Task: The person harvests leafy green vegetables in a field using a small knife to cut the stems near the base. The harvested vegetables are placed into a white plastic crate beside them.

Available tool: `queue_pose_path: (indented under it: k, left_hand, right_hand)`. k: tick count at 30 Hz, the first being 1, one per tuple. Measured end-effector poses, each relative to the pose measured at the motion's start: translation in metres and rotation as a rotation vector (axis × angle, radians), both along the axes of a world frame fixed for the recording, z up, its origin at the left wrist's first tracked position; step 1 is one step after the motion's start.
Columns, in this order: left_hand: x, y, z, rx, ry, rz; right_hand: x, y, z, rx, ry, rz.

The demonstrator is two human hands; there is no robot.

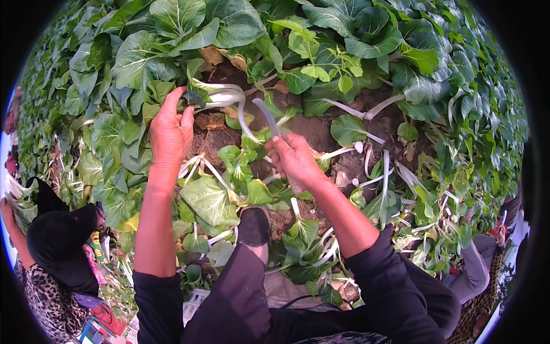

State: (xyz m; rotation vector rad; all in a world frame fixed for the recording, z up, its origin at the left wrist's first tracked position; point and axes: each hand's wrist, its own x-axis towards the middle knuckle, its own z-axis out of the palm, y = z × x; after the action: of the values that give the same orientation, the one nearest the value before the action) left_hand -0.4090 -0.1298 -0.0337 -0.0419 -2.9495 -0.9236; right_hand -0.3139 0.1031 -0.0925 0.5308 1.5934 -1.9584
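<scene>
My left hand (pixel 172 129) grips the leafy part of a bok choy plant (pixel 223 95), whose white stalks point right, towards the soil. In my right hand (pixel 294 159) is a knife with a curved blade (pixel 267 115), its tip pointing up and left. The blade is just right of the plant's base, with a small gap between them. One white stalk hangs down from the base towards the knife hand. Cut leaves with white stalks (pixel 208 200) lie on the soil below both hands.
Dense rows of leafy plants (pixel 236 21) stand ahead. My shoe (pixel 253 225) rests among loose leaves. A white plastic crate (pixel 195 301) is by my left leg. One co-worker (pixel 60 249) crouches at the left; another person (pixel 472 262) is at the far right.
</scene>
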Motion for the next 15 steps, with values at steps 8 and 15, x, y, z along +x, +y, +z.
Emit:
queue_pose_path:
  k: [8,15]
  left_hand:
    - [0.029,-0.016,-0.022,0.421,-0.070,0.129]
    - [0.039,-0.014,-0.023,0.342,-0.077,0.131]
  right_hand:
    - [-0.041,-0.019,-0.037,0.486,0.233,0.118]
    - [-0.060,-0.036,-0.048,0.599,0.443,0.189]
